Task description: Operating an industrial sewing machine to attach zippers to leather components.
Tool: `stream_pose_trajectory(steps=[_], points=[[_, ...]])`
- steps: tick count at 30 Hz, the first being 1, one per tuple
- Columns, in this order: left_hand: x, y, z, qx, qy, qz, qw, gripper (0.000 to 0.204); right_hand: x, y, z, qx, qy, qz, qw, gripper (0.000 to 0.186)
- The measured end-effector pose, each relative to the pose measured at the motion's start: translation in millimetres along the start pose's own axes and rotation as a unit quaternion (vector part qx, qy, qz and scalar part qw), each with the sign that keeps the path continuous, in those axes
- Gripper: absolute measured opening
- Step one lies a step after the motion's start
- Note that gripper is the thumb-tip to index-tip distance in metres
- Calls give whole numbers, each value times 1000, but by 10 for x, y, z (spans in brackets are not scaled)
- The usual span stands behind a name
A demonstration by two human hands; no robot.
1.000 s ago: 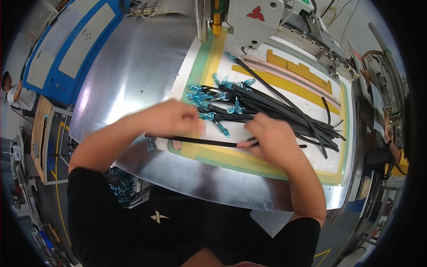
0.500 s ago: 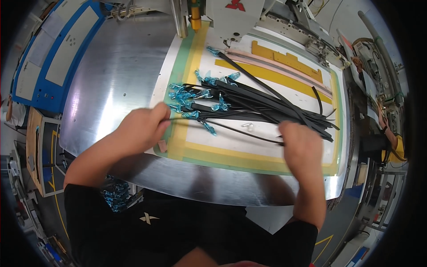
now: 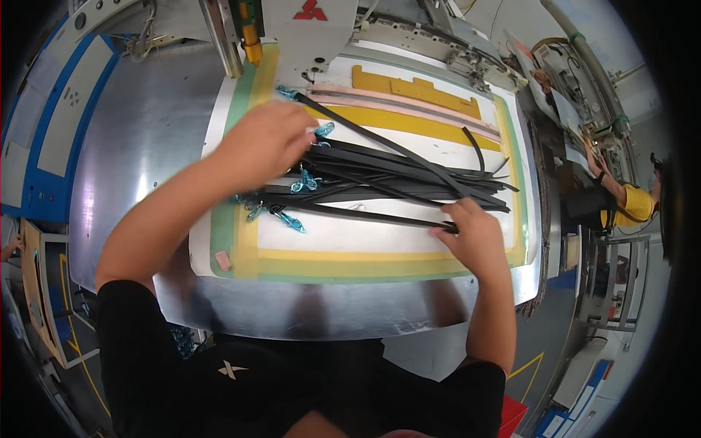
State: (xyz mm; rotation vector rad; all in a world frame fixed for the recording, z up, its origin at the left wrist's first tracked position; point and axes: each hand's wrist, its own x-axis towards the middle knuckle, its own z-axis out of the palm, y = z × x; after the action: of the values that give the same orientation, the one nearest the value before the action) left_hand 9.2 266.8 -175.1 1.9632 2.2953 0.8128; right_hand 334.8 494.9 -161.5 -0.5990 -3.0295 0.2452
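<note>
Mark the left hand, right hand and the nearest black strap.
left hand [image 3: 263, 150], head view, back of hand
right hand [image 3: 475, 237], head view, back of hand
black strap [image 3: 365, 215], head view, mid-length

From my remote seat, the table [image 3: 139, 146] reads as brushed sheet metal — a dull silver sheen with soft reflections. The white template board [image 3: 350, 237] on it looks smooth, matt plastic, edged in flat yellow and green tape-like bands. The black straps [image 3: 394, 179] look like matt woven webbing, with no shine, while their blue end clips [image 3: 292, 221] glint like translucent glossy plastic. My left hand [image 3: 266, 142] rests on the bundle and my right hand [image 3: 471, 233] pinches one strap. The machine head [image 3: 314, 33] has a smooth white painted casing — slightly glossy.
</note>
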Motion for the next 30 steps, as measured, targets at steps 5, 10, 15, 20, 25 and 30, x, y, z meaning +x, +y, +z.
stream_pose_trajectory(steps=[5, 10, 15, 20, 25, 30], points=[[347, -777, 376, 38, 32, 18, 999, 31, 292, 304, -187, 52, 91, -47, 993, 54], [211, -686, 280, 91, -29, -75, 993, 31, 368, 866, -25, -29, 50, 134, 989, 48], [155, -691, 196, -71, -64, -84, 992, 27, 278, 1206, -12, -12, 63, 178, 982, 39], [168, -621, 210, -134, -55, -84, 986, 24, 626, 876, -238, 72, 86, 94, 989, 40], [151, -718, 191, -191, 4, -65, 979, 21, 1367, -30, -116, 96, 39, -78, 992, 31], [105, -878, 201, -202, 48, -90, 974, 20, 1624, 80, -448, 85, -57, -32, 994, 17]])
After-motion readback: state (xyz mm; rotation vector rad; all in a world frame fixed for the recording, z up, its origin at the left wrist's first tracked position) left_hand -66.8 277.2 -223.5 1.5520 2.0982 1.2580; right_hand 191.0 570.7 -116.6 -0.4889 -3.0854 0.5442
